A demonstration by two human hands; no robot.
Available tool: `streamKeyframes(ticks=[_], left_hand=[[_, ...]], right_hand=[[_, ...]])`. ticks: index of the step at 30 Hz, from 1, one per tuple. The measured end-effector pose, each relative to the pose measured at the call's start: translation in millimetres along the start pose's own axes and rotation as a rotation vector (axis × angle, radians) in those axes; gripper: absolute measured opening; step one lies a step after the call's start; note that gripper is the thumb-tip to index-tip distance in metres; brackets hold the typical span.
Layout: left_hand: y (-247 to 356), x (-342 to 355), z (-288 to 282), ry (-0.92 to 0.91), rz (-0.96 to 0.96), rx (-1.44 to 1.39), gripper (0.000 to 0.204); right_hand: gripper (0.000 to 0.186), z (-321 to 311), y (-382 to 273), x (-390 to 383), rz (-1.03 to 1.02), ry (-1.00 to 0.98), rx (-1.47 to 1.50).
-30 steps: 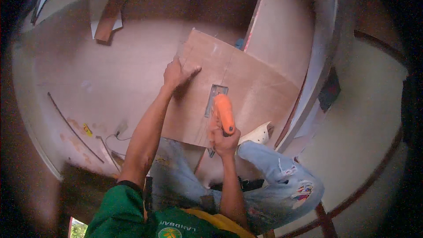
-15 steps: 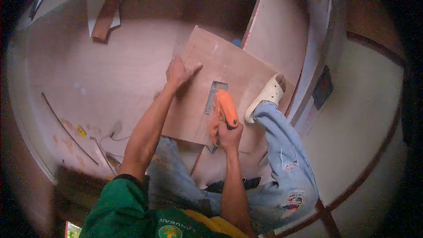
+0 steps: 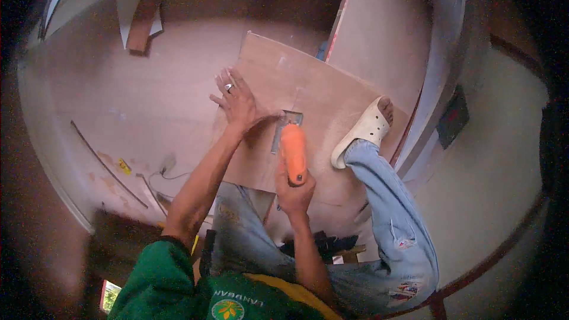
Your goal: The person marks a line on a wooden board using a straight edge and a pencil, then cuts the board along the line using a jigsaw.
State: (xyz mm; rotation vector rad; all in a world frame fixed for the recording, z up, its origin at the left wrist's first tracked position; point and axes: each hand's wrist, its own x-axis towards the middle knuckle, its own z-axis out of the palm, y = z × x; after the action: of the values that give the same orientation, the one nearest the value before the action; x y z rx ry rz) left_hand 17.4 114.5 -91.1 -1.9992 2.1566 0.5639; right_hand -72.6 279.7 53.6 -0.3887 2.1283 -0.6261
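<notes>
Plywood board [image 3: 308, 83] now has a sandalled foot [image 3: 364, 130] planted on it, so it's pinned better. Left hand [image 3: 237, 102] presses flat, fingers spread, holding nothing; right hand [image 3: 294, 186] stays wrapped around the orange saw [image 3: 293, 153].

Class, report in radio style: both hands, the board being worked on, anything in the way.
Left hand flat on plywood board. Right hand gripping orange-handled tool, blade at rectangular cutout. Sandalled foot on board, right of tool.
</notes>
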Motion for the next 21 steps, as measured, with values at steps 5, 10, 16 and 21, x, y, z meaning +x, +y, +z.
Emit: streamKeyframes(ticks=[5, 10, 16, 21], left_hand=[[7, 1, -13, -0.076, -0.03, -0.065, 0.161], [3, -2, -16, -0.028, 0.015, -0.118, 0.16], [2, -2, -9, -0.005, 0.05, -0.099, 0.159], [0, -2, -7, 0.028, 0.042, -0.152, 0.16]], right_hand=[[0.028, 3, 2, 3, -0.148, 0.036, 0.003], [0.026, -3, -6, 2, -0.15, 0.017, -0.021], [0.027, -1, 3, 2, -0.086, 0.018, -0.018], [0.016, -6, -10, 0, -0.139, -0.012, -0.047]])
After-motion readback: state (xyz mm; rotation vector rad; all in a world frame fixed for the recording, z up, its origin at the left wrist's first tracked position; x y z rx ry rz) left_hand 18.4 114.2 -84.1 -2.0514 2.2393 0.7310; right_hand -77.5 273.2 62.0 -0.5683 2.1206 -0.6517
